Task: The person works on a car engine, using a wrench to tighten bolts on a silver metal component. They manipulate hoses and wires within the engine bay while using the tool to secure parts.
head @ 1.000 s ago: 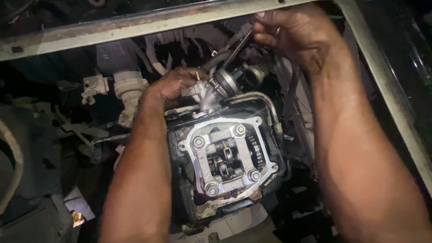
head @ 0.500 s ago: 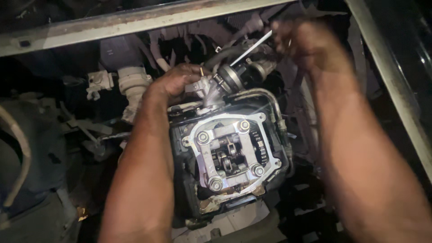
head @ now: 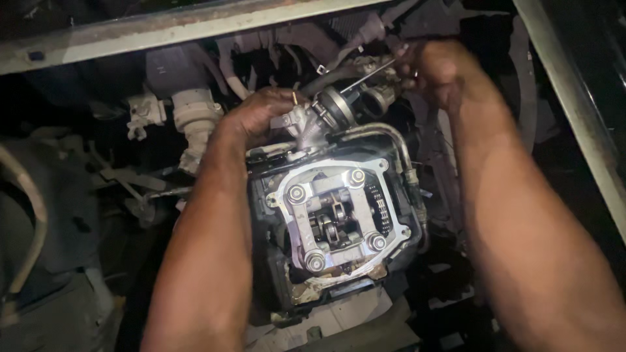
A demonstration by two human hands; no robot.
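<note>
Intake pipe (head: 306, 124) gripped by left hand (head: 261, 114), screwdriver (head: 365, 73) in right hand (head: 437, 72)

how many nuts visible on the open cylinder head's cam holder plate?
4, one at each corner of the cam holder plate: upper left nut, upper right nut, lower right nut, lower left nut. None looks hidden; neither hand covers the plate.

I counted four nuts on the open head (head: 339, 218), one at each corner: (head: 297, 193), (head: 357, 176), (head: 377, 242), (head: 315, 261). There was one chain (head: 377, 207), one metal pipe (head: 385, 137) and one thin tool (head: 366, 74). My two hands, left hand (head: 261, 117) and right hand (head: 438, 72), were in there.
</note>
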